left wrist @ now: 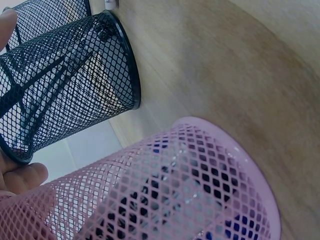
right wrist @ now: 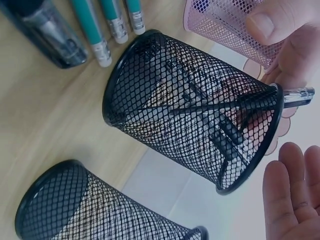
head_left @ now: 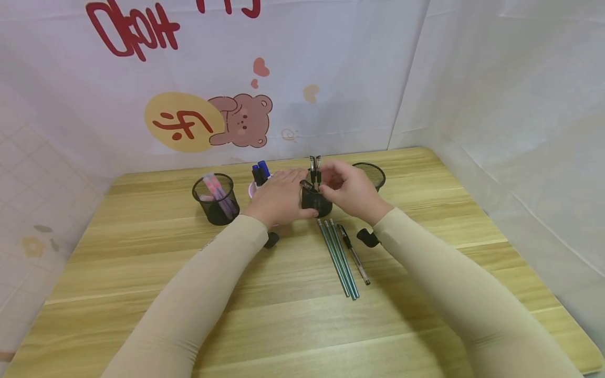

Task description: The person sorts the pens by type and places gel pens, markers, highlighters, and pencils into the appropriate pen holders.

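A black mesh cup (head_left: 317,202) holding upright and leaning pens (head_left: 313,170) is flanked on the wooden table (head_left: 264,325) by the left hand (head_left: 280,194), its fingers loosely extended, and by the right hand (head_left: 354,189), its fingers released and spread just beside the rim. Whether the cup is touched by the left fingertips cannot be told, since they are partly hidden behind it. A pink mesh cup (left wrist: 267,200) of markers is partly covered by the left hand, while three green pencils (head_left: 340,262) and a loose pen (head_left: 353,254) are laid in front.
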{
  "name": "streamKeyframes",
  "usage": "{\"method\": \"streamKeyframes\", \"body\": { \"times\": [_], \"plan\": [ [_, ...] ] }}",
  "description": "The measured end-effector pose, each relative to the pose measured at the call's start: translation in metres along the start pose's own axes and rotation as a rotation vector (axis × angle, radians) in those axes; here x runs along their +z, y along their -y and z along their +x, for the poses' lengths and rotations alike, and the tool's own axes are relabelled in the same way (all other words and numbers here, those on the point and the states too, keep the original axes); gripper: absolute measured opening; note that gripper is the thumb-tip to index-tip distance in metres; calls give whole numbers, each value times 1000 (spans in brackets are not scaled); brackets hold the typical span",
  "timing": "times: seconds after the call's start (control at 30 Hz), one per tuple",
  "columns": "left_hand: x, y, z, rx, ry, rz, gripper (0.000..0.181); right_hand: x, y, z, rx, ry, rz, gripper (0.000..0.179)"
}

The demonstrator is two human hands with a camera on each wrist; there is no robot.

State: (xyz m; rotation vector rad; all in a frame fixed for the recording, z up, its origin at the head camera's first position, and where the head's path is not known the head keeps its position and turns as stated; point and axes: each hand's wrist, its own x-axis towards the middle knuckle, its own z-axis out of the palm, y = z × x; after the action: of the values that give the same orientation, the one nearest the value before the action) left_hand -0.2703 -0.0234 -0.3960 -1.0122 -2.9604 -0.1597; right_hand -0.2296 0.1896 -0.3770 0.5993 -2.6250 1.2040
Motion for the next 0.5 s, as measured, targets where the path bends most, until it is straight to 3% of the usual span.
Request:
{"method": "streamKeyframes", "body": {
  "times": [0.3, 0.5],
  "plan": [
    [-1, -1, -1, -7, 23, 1, 109, -10, -6, -17, -1, 40, -31, 34],
    [-1, 0, -2, -11, 26, 5, 109, -18, -13, -29, -11, 139, -110, 32]
  ]
}}
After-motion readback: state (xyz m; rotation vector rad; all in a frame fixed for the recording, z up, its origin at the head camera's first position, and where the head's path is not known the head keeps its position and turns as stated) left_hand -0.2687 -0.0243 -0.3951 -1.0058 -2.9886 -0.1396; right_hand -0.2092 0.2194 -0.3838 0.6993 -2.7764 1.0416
